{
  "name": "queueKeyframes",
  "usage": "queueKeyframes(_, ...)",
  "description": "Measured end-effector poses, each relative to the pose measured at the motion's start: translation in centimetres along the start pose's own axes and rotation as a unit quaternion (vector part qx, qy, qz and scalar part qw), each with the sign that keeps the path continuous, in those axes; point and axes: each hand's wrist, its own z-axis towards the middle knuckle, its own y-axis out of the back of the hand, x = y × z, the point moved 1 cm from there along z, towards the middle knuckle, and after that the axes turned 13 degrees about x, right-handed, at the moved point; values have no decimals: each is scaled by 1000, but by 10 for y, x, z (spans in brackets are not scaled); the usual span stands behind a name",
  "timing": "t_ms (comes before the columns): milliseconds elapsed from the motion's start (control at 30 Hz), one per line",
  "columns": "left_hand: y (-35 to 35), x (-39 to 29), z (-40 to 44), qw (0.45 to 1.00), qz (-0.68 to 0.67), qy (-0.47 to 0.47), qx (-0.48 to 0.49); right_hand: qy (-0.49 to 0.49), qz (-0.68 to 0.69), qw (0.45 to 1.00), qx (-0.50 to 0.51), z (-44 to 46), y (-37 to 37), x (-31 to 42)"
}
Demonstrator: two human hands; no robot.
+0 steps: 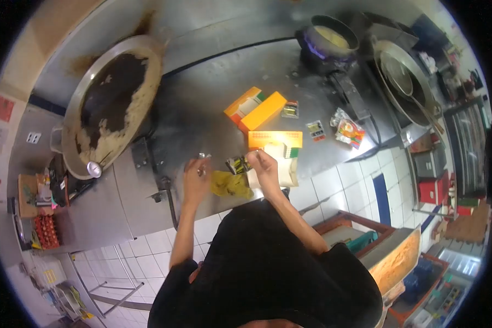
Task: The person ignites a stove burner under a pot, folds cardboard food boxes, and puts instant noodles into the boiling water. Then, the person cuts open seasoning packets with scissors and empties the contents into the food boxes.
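Pinching a small black-and-yellow packet [237, 165] by its edge, the right hand [265, 170] has its fingertips nearly together, just above the near side of the steel counter [197, 117]. The left hand [195, 177] is apart from it, its fingers loosely curled beside a small silvery scrap [204, 156] (whether it has hold of that, I cannot tell). Between the hands, below the packet, lies a crumpled yellow-green cloth [229, 186]. Beyond the right hand are an orange box [263, 111], leaning across a green-and-orange box [240, 108], and an open carton [275, 138] nearer the wrist. Two small sachets, one beside the orange box [291, 109] and one farther right [315, 130], lie near a bright, shiny wrapper [349, 131]. At the far right a dark pot [339, 50] sits over a blue flame; to the left stands a broad pan [150, 82], a ladle [94, 169] at its near rim.
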Motion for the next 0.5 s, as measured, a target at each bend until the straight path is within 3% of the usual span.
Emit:
queueKeyframes(33, -21, -6, -5, 1000, -5, 0, 12, -23, 30, 999, -16, -8, 3, 5)
queueKeyframes(67, -46, -14, -12, 973, -217, -44, 68, -30, 26, 999, -26, -13, 6, 2)
queueKeyframes(100, -69, -24, -15, 896, -420, -83, 117, -40, 114, 991, -51, -16, 8, -2)
queueKeyframes(133, -88, -35, -16, 894, -424, -80, 123, -47, 202, 975, -75, -18, 11, -4)
queueKeyframes(200, -118, -56, -16, 872, -475, -76, 95, -70, 190, 975, -87, -23, 23, -16)
queueKeyframes(267, -141, -64, -14, 869, -484, -58, 86, -190, 292, 919, -184, -29, 46, -56)
queueKeyframes(333, -159, -65, -10, 867, -490, -44, 75, -192, 309, 915, -175, -34, 61, -66)
queueKeyframes(400, -169, -66, -11, 935, -351, 16, 50, -215, 308, 911, -172, -41, 63, -63)
queueKeyframes(500, -178, -73, -12, 947, -309, -27, 88, -196, 361, 890, -199, -46, 77, -73)
